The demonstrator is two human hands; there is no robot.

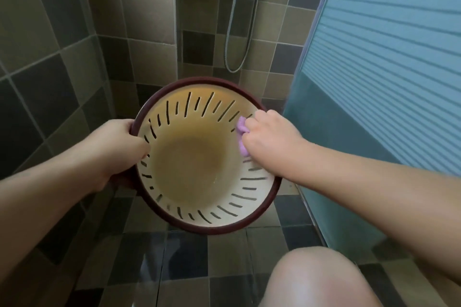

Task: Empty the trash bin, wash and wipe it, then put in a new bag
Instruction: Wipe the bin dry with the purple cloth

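Right hand, fingers curled on cloth, inside bin

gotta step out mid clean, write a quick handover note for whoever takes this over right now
Left hand: grip on the dark rim of the trash bin, holding it tilted with its mouth toward the camera.
Right hand: holds a purple cloth against the bin's inner wall, upper right side.
Place: tiled shower corner, shower hose hanging behind.
Done: bin is empty, no bag inside.
Left: finish wiping the inside, which looks brownish at the bottom, then put in a new bag. No bag is in view.
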